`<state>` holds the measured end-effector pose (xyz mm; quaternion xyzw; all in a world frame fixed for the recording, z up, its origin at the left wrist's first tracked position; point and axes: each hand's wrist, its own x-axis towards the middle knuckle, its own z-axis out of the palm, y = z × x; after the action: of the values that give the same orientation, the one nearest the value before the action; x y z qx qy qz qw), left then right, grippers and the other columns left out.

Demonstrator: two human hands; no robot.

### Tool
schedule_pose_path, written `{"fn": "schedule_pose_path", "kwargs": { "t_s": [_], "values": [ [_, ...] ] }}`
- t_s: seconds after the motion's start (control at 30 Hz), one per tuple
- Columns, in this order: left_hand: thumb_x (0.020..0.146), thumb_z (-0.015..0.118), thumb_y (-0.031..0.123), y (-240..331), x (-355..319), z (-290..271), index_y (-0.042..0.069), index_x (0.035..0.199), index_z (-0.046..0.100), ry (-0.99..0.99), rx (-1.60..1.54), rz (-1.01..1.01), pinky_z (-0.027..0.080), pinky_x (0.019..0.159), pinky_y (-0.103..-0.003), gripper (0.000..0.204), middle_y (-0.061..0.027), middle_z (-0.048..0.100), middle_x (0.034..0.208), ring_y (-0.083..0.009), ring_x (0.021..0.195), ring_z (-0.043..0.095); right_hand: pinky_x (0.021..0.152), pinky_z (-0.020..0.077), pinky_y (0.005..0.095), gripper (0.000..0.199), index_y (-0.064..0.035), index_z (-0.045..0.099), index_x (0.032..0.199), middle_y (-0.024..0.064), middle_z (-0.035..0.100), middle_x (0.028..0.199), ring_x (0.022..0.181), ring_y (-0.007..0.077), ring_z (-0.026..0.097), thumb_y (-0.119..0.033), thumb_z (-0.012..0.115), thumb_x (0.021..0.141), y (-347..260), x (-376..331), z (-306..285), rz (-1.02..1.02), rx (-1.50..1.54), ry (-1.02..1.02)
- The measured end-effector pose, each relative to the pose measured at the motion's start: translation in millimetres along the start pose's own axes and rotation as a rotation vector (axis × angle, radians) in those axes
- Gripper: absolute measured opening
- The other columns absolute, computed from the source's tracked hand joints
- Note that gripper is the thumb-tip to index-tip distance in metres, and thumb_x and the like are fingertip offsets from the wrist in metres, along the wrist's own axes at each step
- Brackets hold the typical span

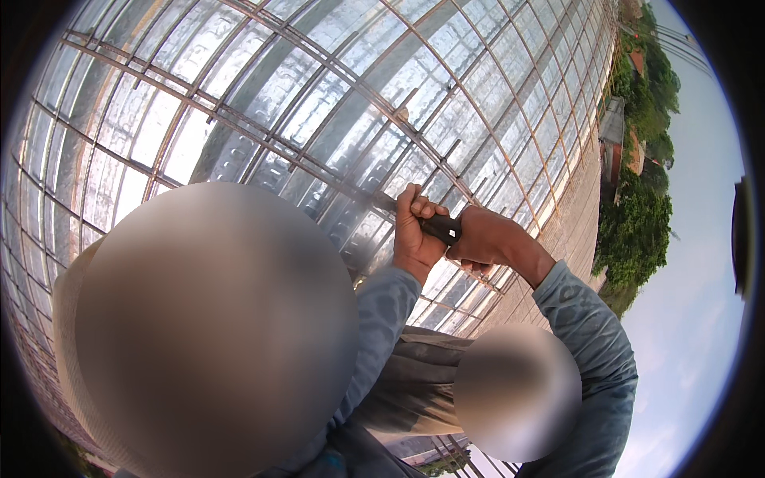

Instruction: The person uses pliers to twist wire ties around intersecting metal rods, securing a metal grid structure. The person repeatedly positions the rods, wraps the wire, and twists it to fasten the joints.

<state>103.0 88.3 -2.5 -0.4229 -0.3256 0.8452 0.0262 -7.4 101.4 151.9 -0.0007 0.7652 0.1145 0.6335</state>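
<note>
Both of my hands meet near the middle of the head view, above the rebar mesh. My left hand (419,239) is closed around a dark tool with a black handle (437,229). Beside it on the right, my right hand (496,239) is closed at the handle's end, its fingers curled under. A small bright gap shows in the handle between the hands. The tool's blurred grey front part (386,201) points up and left over the bars; what kind of tool it is, I cannot tell.
A grid of rusty rebar (426,143) lies over shiny ribbed metal sheets (307,107). Two blurred round patches (211,331) (518,392) hide much below; dark trousers (418,370) show between them. Trees (637,231) stand beyond the right edge.
</note>
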Motion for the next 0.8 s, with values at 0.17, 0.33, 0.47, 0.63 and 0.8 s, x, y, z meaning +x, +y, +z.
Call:
{"fn": "schedule_pose_path", "kwargs": {
  "t_s": [0.17,0.33,0.47,0.63,0.8],
  "values": [
    [0.1,0.068,0.026,0.9,-1.8,50.9,0.016,0.072,0.052,0.356,-0.129,-0.111,0.054,0.07,-0.035,0.034,0.0022,0.052,0.062,-0.0155,0.064,0.056,0.074,0.0585,0.0397,0.019,-0.0056,0.065,0.101,0.0109,0.069,0.095,0.093,0.0284,0.072,-0.017,0.071,0.087,1.1,-10.1,33.6,-0.235,-0.858,0.757],
    [0.101,0.068,0.033,-5.8,-1.0,39.0,0.013,0.084,0.053,0.425,0.076,0.025,0.054,0.069,-0.037,0.03,-0.0017,0.055,0.073,-0.017,0.068,0.056,0.061,0.0552,0.0375,0.009,-0.0046,0.066,0.092,0.0132,0.071,0.083,0.072,0.0259,0.071,-0.014,0.066,0.091,11.5,6.7,25.8,-0.155,-0.602,0.524],
    [0.098,0.074,0.035,-8.7,-20.7,35.3,0.014,0.101,0.059,0.248,0.023,0.134,0.056,0.074,-0.037,0.026,0.0018,0.057,0.08,-0.0118,0.07,0.057,0.059,0.0585,0.038,0.018,0.004,0.069,0.096,0.0142,0.071,0.078,0.066,0.0226,0.07,-0.014,0.069,0.092,29.8,32.1,-8.5,0.149,0.461,-0.484],
    [0.1,0.073,0.033,1.5,-9.3,15.4,0.014,0.088,0.058,0.086,0.038,0.11,0.056,0.081,-0.035,0.027,0.0048,0.055,0.074,-0.0097,0.07,0.056,0.062,0.0577,0.0383,0.031,0.0057,0.069,0.098,0.0134,0.07,0.077,0.069,0.0217,0.07,-0.023,0.075,0.089,24.4,20.9,-13.2,0.016,0.264,-0.337],
    [0.108,0.056,0.039,8.6,9.3,26.8,0.012,0.088,0.052,0.414,0.094,-0.019,0.052,0.075,-0.036,0.034,-0.0035,0.051,0.076,-0.0182,0.068,0.051,0.075,0.0596,0.046,0.029,-0.005,0.067,0.107,0.0179,0.074,0.095,0.09,0.0363,0.074,-0.018,0.073,0.082,20.3,10.5,21.0,-0.319,-0.5,0.521]
  ]
}}
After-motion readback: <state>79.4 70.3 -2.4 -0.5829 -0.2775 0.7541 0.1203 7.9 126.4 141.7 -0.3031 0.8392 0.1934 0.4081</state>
